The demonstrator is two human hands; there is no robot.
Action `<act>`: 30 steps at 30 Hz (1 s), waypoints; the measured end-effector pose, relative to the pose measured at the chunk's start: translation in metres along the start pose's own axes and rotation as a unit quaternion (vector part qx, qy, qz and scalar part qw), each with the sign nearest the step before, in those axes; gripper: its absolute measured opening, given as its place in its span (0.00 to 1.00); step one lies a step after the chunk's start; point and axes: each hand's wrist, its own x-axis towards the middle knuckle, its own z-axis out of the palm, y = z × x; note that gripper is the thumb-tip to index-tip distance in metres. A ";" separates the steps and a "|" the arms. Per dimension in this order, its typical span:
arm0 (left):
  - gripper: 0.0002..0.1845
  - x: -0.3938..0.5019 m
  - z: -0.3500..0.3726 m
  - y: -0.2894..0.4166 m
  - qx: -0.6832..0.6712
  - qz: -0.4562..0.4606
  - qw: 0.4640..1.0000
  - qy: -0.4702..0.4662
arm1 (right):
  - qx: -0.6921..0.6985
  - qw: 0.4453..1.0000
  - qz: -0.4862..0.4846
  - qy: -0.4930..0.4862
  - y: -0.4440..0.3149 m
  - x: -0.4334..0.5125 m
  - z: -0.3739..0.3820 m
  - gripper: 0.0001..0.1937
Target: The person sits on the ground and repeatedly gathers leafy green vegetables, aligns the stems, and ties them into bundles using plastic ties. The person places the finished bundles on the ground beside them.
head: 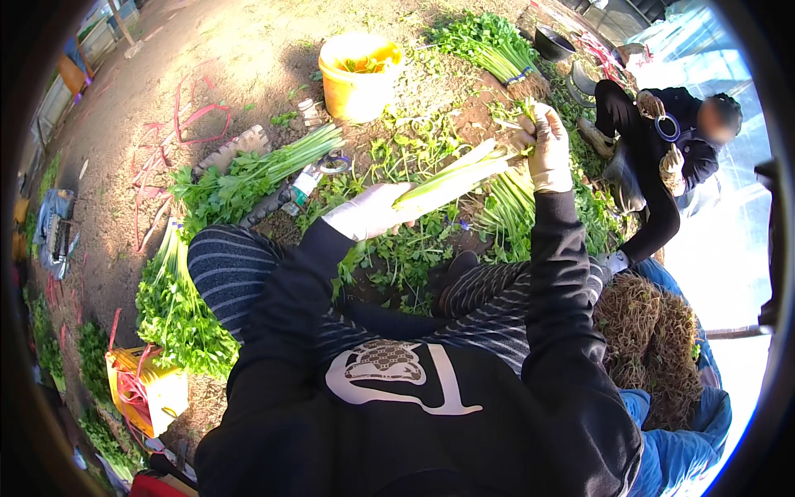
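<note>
Gloved in white, my left hand (372, 212) is closed around a small bunch of pale green celery stalks (456, 178), whose cut ends point up and right. Close to those ends, my right hand (550, 152), also gloved, pinches a thin leafy scrap (528, 110) between thumb and fingers. Loose celery leaves and trimmings (404, 255) cover the soil below both hands. More celery stalks (510, 202) lie under my right forearm. Left of my left hand rests a leafy celery bundle (292, 158), with a roll of tape (334, 164) beside it.
Ahead stands a yellow bucket (359, 93) with scraps inside. A tied celery bundle (497, 53) lies beyond it. At right sits another person (689, 118) holding a tape ring (667, 128). Brown roots (646, 348) fill a blue sheet (677, 460). A yellow container (168, 391) holds red strips.
</note>
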 end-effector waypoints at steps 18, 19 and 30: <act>0.12 0.001 -0.006 -0.024 -0.287 0.091 0.951 -0.063 | -0.257 0.947 0.160 -0.104 0.027 -0.023 -0.039 0.33; 0.12 0.001 -0.005 -0.026 -0.300 0.087 0.948 -0.064 | -0.096 0.970 0.204 -0.091 0.014 -0.034 -0.005 0.35; 0.13 0.003 0.006 -0.020 -0.211 0.069 0.966 -0.134 | 0.038 0.984 0.174 0.003 0.052 -0.038 0.056 0.16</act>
